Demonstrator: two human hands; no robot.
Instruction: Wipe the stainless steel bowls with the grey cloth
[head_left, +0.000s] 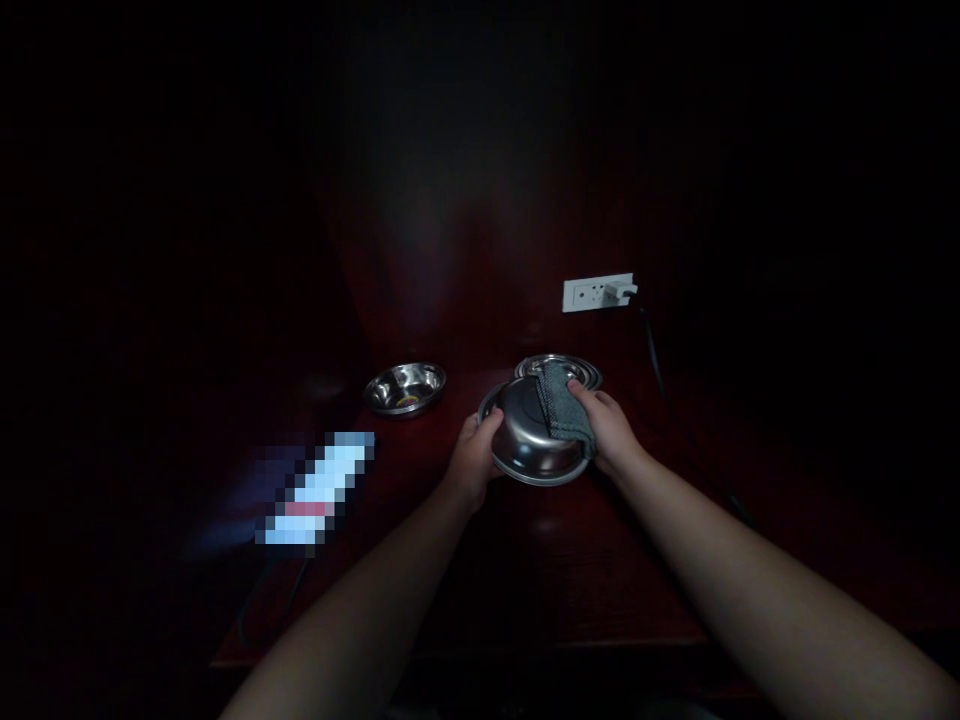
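A shiny steel bowl [525,440] is held upside down and tilted above a dark red wooden table [555,570]. My left hand [474,458] grips its left rim. My right hand [611,428] presses a folded grey cloth [561,405] against the bowl's outer bottom, fingers closed over the cloth. Directly behind it lies another steel dish [559,368], mostly hidden by the held bowl. A third steel bowl [405,387] stands upright further left on the table.
A white wall socket [596,293] with a plug in it sits on the dark back panel, its black cable [656,360] running down to the right. A blurred bright object [315,492] lies at the table's left. The surroundings are very dark.
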